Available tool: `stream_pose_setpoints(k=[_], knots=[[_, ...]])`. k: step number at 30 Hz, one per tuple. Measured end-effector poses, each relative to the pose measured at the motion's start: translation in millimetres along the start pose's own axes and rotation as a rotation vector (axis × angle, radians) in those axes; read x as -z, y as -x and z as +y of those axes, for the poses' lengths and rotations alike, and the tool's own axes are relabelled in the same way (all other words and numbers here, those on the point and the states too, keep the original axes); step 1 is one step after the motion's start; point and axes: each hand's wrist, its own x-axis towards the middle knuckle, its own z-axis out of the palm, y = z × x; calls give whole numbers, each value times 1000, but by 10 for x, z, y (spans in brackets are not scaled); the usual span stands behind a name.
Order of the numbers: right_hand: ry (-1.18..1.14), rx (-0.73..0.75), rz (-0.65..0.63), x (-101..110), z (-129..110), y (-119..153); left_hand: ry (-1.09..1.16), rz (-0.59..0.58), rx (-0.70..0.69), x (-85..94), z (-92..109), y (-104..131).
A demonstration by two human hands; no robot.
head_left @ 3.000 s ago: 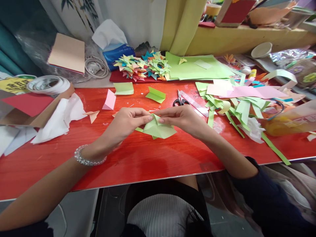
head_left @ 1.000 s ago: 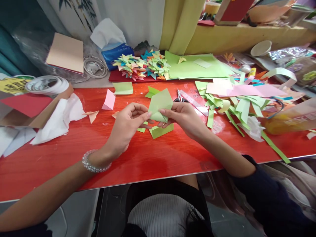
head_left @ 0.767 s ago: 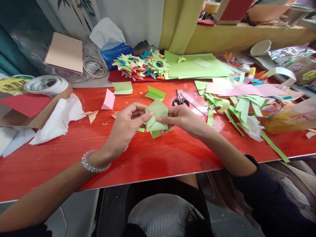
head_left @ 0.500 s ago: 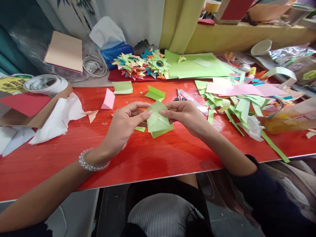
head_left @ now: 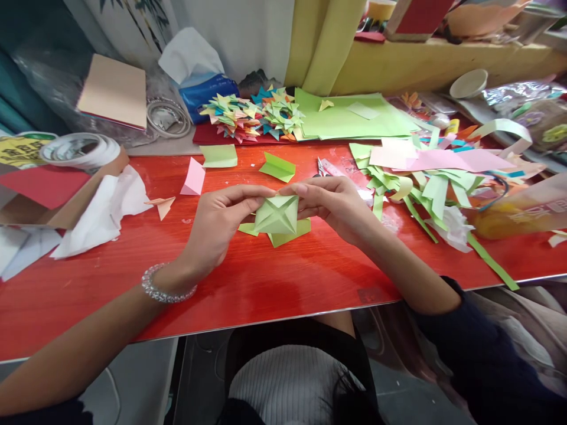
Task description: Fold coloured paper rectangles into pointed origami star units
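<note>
Between my two hands is a light green piece of folded paper [head_left: 276, 216], its creases crossing in an X and its corner flaps turned in toward the middle. My left hand [head_left: 224, 221] pinches its left side and upper left corner. With thumb and fingers, my right hand [head_left: 330, 203] grips the upper right corner. Just beneath, on the red table, lies another green folded paper [head_left: 290, 235], partly covered by the held one. Beyond my hands are a bright green folded paper [head_left: 277, 167], a pale green one [head_left: 220, 156] and a pink one [head_left: 193, 177].
Scissors [head_left: 321, 167] lie behind my right hand. Green paper strips [head_left: 436, 195] pile up on the right. Stacked green sheets [head_left: 349, 121] and spiky paper rings [head_left: 233, 118] are at the back. A cardboard box [head_left: 71, 209] with tape rolls [head_left: 82, 150] stands left, near a small peach folded paper [head_left: 163, 206].
The held green paper has been turned from a taller, pointed shape to a squarer one showing crossed creases. My right fingers have shifted up to its top edge.
</note>
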Motion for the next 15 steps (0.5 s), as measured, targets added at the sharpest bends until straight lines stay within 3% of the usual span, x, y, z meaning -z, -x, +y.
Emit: stream_pose_setpoints(k=[7, 15], knots=[[71, -108, -22, -18, 29, 5, -106, -21, -89, 11, -32, 34], [245, -6, 11, -36, 36, 5, -222, -66, 3, -5, 53, -9]])
